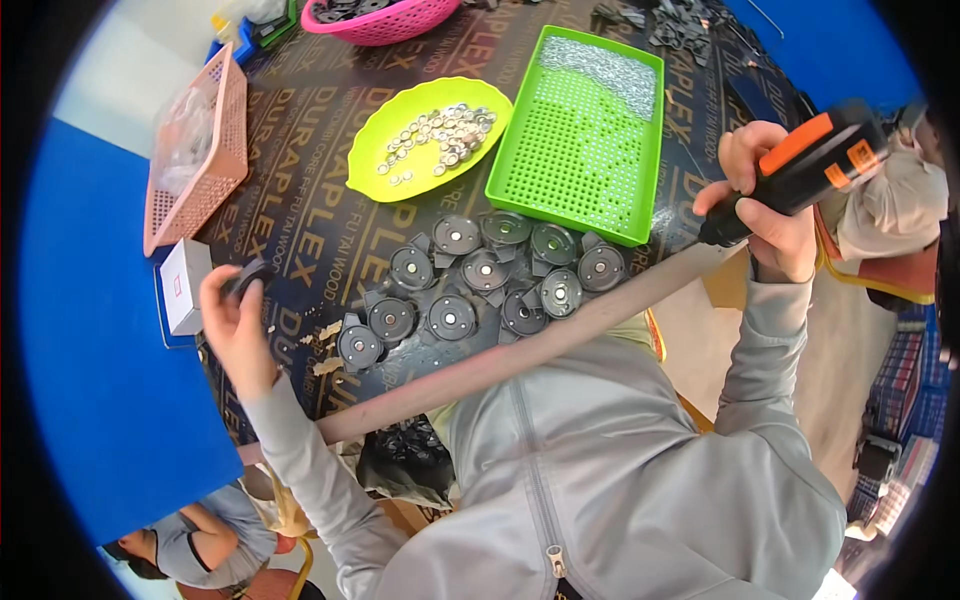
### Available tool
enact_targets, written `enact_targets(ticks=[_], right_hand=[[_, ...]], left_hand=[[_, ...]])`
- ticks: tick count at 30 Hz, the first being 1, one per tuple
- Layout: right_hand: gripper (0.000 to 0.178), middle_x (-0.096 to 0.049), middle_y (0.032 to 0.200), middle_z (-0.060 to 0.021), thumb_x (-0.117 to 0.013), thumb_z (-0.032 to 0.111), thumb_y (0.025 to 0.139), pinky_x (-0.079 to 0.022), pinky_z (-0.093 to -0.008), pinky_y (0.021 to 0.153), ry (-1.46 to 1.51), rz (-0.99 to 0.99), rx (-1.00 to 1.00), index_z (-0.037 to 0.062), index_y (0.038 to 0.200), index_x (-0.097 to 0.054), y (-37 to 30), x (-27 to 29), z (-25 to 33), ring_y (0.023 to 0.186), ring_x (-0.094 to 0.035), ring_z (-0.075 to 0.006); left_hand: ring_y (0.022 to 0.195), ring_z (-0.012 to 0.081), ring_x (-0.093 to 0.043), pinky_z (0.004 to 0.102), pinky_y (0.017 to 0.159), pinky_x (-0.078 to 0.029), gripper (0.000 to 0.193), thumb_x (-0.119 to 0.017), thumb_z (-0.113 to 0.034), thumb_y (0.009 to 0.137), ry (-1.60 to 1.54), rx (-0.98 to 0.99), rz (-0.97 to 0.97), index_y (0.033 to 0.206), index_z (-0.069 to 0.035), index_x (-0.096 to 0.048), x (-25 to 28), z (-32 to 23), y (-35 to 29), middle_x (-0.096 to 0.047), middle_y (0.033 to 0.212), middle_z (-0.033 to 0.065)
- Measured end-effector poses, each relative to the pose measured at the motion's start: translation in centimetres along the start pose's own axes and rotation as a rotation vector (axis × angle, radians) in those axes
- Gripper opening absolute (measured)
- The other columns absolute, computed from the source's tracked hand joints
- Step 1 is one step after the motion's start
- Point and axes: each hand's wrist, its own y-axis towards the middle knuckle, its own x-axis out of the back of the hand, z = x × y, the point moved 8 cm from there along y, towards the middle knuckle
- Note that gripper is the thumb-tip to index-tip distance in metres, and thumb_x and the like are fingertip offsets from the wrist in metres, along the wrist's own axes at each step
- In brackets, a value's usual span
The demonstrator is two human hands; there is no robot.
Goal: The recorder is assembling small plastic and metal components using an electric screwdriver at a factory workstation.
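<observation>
My right hand (778, 225) is wrapped round a black-and-orange power screwdriver (822, 160), held up at the table's right edge with its narrow end pointing left. On the left, my left hand (240, 335) pinches a small black plastic part (254, 276) between thumb and fingers, above the tabletop. Several round dark-grey plastic pieces (451, 318) with a metal centre lie grouped along the near edge, between my hands. Behind them, a yellow-green dish (365, 165) holds small round metal caps (457, 140). Beside it, a green perforated tray (525, 185) has many tiny silvery pieces (600, 75) heaped at its far end.
A pale wooden strip (540, 350) runs along the near table edge. A pink slatted basket (235, 130) with plastic bags and a white box (184, 288) stand at left. Farther back are a bright pink basket (400, 25) and black parts (683, 28). Other people (215, 545) sit nearby.
</observation>
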Motion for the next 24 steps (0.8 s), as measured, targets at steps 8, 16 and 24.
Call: enact_targets(ticks=[8,16,24], right_hand=[[0.046,-0.043,0.066,-0.0058,-0.051,0.006,0.076,-0.042,-0.0317,0.052,0.128,-0.085,0.317,0.0047,0.119,-0.034,1.4,-3.8,2.1,0.056,-0.046,-0.017],[0.037,-0.048,0.062,-0.0058,-0.055,0.0,0.076,-0.039,-0.028,0.046,-0.043,-0.173,0.283,-0.0013,0.108,-0.036,2.2,-5.8,-0.5,0.046,-0.045,-0.0138],[0.03,-0.049,0.061,-0.0061,-0.049,-0.01,0.074,-0.039,-0.0263,0.044,-0.012,-0.242,0.26,-0.0018,0.101,-0.041,2.2,-7.0,-1.1,0.046,-0.047,-0.0132]], left_hand=[[0.071,0.0135,-0.051,0.0252,0.059,-0.044,0.026,-0.052,-0.007,0.081,-0.787,0.459,0.369,0.105,0.0,-0.044,-14.6,-2.9,-9.8,-0.048,0.108,0.0157],[0.067,0.0129,-0.049,0.0248,0.058,-0.041,0.026,-0.049,-0.009,0.085,-0.83,0.571,0.335,0.108,0.0,-0.043,-17.4,-1.2,-10.0,-0.052,0.087,0.0073],[0.06,0.0131,-0.046,0.0237,0.055,-0.04,0.032,-0.051,-0.011,0.085,-0.821,0.507,0.34,0.113,0.001,-0.042,-17.0,-0.9,-10.6,-0.053,0.092,0.0099]])
